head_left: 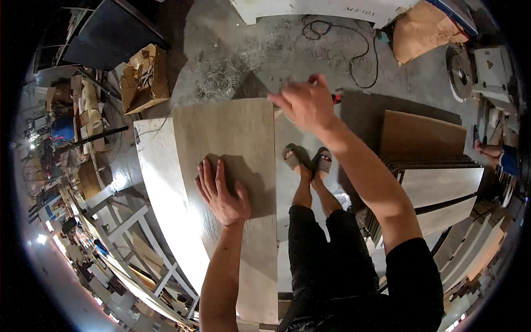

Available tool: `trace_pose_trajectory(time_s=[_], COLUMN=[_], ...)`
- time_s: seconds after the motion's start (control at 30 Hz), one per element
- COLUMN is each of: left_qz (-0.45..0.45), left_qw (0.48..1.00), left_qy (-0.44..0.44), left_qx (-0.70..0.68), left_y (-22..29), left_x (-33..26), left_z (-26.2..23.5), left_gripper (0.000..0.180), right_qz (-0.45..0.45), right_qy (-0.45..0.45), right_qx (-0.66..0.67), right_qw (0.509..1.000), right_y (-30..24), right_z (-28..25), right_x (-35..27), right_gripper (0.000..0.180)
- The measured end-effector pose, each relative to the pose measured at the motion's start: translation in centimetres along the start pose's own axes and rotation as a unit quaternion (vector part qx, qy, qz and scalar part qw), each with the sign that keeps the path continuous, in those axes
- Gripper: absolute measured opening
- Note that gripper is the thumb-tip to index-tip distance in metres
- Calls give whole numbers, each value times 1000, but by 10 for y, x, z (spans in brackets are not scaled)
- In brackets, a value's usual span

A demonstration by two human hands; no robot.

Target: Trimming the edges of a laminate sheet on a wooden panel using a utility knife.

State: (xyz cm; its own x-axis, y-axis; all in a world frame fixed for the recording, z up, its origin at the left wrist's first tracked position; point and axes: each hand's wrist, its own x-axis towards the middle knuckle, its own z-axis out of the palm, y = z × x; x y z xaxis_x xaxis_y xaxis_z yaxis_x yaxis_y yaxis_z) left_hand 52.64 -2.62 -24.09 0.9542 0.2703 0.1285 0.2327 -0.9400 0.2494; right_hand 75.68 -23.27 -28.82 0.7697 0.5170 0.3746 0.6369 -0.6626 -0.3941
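A long wood-grain board (251,249) lies in front of me, its grain running away from me. My left hand (221,193) rests flat on its face with the fingers stretched out. My right hand (307,105) is raised near the board's far right corner, blurred by motion, its fingers curled. A small red and black end (336,98) shows beside that hand; the rest of the object is hidden, so its kind is unclear. Along the board's left side, a white panel (157,160) shows in bright glare.
Stacked panels (437,185) stand at the right, with a brown board (423,135) behind them. Thin shavings (221,74) litter the floor beyond the board. A black cable (354,61) lies farther right. An open carton (146,83) stands at the far left; a white frame (138,227) is nearer.
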Motion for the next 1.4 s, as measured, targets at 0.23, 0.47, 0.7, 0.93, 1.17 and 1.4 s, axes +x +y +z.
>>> trace_pose_trajectory(time_s=[0.23,0.47,0.7,0.93,1.17,1.4], left_qz=[-5,-9,-8,-7,-13,-36], left_qw=[1000,1000,1000,1000,999,999], left_qy=[-3,-4,6,11,13,2], left_qx=[3,5,-2,-2,-27,-22], left_y=[-3,-1,-10,-7,-3,-7], left_x=[0,-1,-6,0,-1,-8], left_z=[-1,-3,3,0,1,2], left_gripper=[59,55,55,56,51,58], right_qz=[202,305,411,145,43,44], right_qy=[8,-91,-25,31,100,-69], right_qx=[189,485,477,316,209,218], right_qw=[961,814,776,937,972,973], right_y=[-7,-28,-8,-29,-35,-116], right_z=[-4,-10,29,-5,7,-28], right_x=[-15,-6,-23,-42,-22,-127], right_gripper=[34,42,56,30,33,37])
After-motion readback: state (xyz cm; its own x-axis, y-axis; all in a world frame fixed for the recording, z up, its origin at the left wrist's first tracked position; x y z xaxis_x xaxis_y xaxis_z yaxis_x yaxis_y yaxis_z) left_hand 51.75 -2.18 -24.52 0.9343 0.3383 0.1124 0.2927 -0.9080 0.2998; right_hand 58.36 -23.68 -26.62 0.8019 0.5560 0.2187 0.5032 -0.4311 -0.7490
